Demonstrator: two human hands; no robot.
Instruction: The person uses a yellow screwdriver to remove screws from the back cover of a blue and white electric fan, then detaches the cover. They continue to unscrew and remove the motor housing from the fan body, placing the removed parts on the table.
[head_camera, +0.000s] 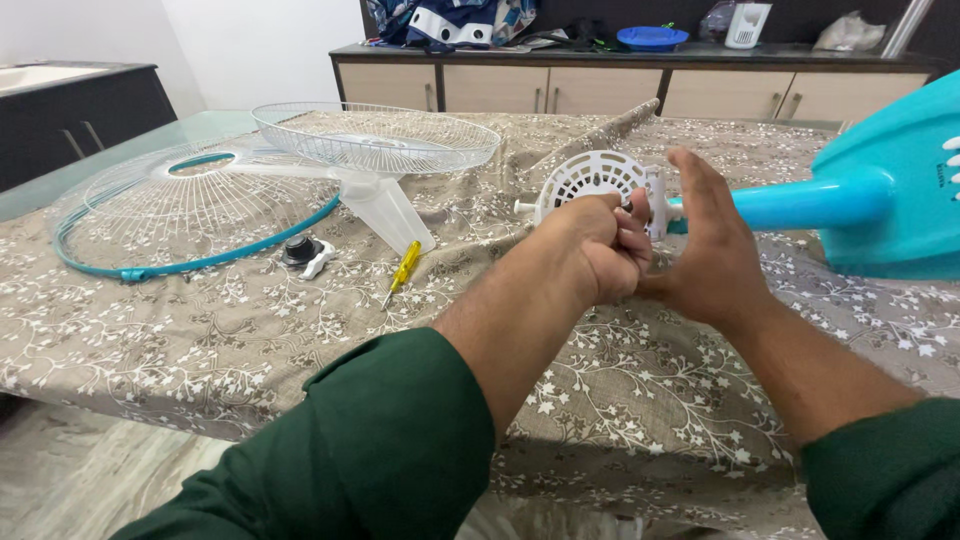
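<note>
A white slotted fan motor housing (590, 178) lies on its side on the table, joined to a turquoise stand neck (790, 203) and turquoise base (900, 180). My left hand (600, 245) is closed in a fist around the rear lower part of the housing. My right hand (705, 250) is beside it with fingers extended upward, palm against the housing's back end where it meets the neck. Both arms wear dark green sleeves.
Two white wire fan grills (380, 135) (190, 205), one with a turquoise rim, lie at the left with clear fan blades (385, 210). A yellow-handled screwdriver (403, 270) and a black-and-white cap (305, 252) rest on the floral tablecloth (200, 330). A cabinet (600, 85) with clutter stands behind.
</note>
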